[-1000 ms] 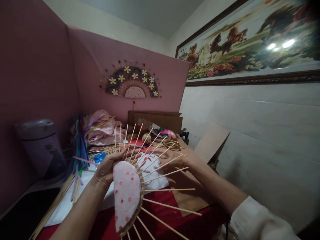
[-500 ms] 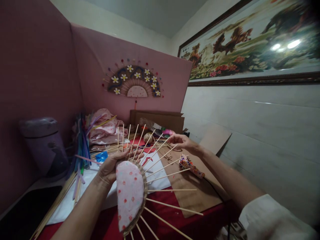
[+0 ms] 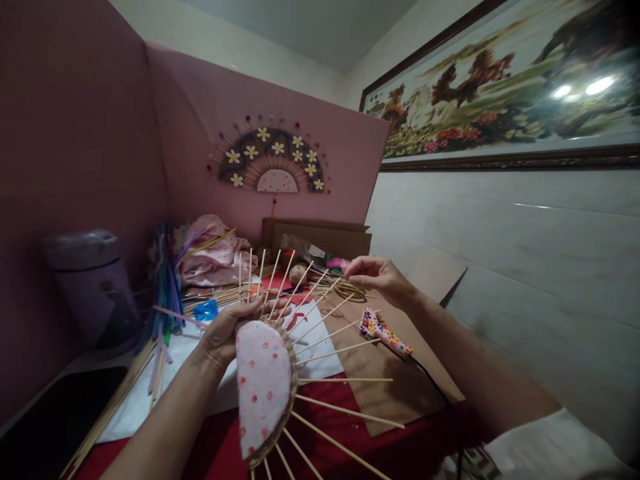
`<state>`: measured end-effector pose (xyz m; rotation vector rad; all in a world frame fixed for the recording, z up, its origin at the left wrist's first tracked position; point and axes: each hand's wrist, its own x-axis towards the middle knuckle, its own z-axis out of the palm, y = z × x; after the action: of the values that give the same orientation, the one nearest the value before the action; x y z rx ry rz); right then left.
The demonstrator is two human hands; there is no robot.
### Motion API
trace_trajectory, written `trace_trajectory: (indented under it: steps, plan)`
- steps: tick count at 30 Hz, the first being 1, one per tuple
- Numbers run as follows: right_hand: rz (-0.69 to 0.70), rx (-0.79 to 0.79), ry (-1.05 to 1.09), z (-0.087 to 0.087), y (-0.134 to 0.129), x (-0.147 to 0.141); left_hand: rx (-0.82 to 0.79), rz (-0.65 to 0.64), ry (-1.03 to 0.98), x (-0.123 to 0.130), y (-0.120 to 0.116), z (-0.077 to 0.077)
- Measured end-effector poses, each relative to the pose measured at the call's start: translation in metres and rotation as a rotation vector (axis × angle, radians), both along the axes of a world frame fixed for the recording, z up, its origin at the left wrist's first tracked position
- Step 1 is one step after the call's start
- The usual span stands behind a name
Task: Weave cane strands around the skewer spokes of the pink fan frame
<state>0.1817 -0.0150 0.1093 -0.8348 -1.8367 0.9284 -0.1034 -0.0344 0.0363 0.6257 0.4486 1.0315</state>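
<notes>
A half-round fan piece point(image 3: 265, 393) in pink dotted fabric stands tilted, with thin wooden sticks point(image 3: 345, 380) fanning out from its curved edge. Braided cord trims that edge. My left hand point(image 3: 235, 327) grips the piece at its upper end, its fingers behind the sticks. Above the stick tips on the right, my right hand point(image 3: 373, 277) is closed in a pinch; whatever lies between thumb and finger is too small to tell. A coil of twine point(image 3: 350, 291) lies below it. The floral glue gun point(image 3: 387, 335) rests on cardboard beneath my right forearm.
On the pink panel hangs a finished flowered fan point(image 3: 273, 160). Pink cloth point(image 3: 213, 250), coloured pipe cleaners point(image 3: 167, 280) and bundled sticks point(image 3: 107, 413) crowd the left, beside a purple canister point(image 3: 95, 293). A twine ball point(image 3: 299, 275) lies at the back. The glue gun's cord runs right.
My right hand has lifted slightly and shifted right, away from the stick tips, its fingers drawn closer together. My left hand keeps its hold on the fan piece.
</notes>
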Motion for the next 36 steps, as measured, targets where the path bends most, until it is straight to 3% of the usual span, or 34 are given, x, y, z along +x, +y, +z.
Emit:
trace_trajectory:
  steps: [2,5,8,12,24,36]
  plan:
    - [0.045,0.032,-0.095,0.003,-0.01,-0.003,-0.004,0.002,0.001,0.001,-0.001,0.001]
    - [0.083,0.242,-0.325,0.004,-0.023,-0.009,0.005,0.002,0.001,0.002,-0.001,0.001]
    - [0.028,0.494,-0.58,0.002,-0.035,-0.014,0.013,-0.023,-0.005,0.001,0.001,-0.002]
    - [0.007,0.635,-0.738,-0.003,-0.044,-0.02,0.042,-0.017,0.015,0.0,0.003,-0.004]
    - [0.001,0.649,-0.784,-0.02,-0.044,-0.022,0.063,0.047,0.014,0.002,0.0,0.0]
    - [0.028,0.606,-0.809,-0.019,-0.049,-0.025,0.085,0.073,0.028,0.002,-0.001,0.001]
